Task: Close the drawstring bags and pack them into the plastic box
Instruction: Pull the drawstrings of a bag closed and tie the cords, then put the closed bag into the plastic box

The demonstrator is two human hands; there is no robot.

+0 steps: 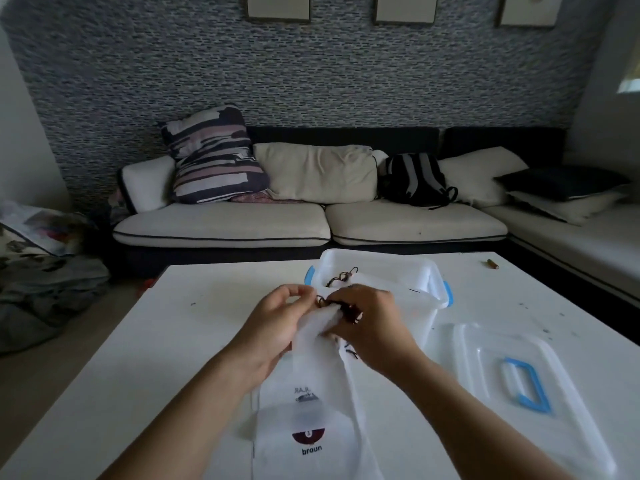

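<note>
White bench point(145, 341): open box point(377, 271), lid point(485, 362) at right, sofa point(311, 220) behind. Left hand point(273, 327) and right hand point(370, 327), fingers pinching bag point(311, 368) mouth and cord point(332, 301).

Two hands point(277, 327) point(367, 327), three white bags point(311, 344) point(304, 441) point(391, 289), one box point(377, 261), one lid point(491, 372).

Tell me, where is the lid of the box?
In the head view the lid lies flat on the white table, right of the hands and just in front of the plastic box.
</note>
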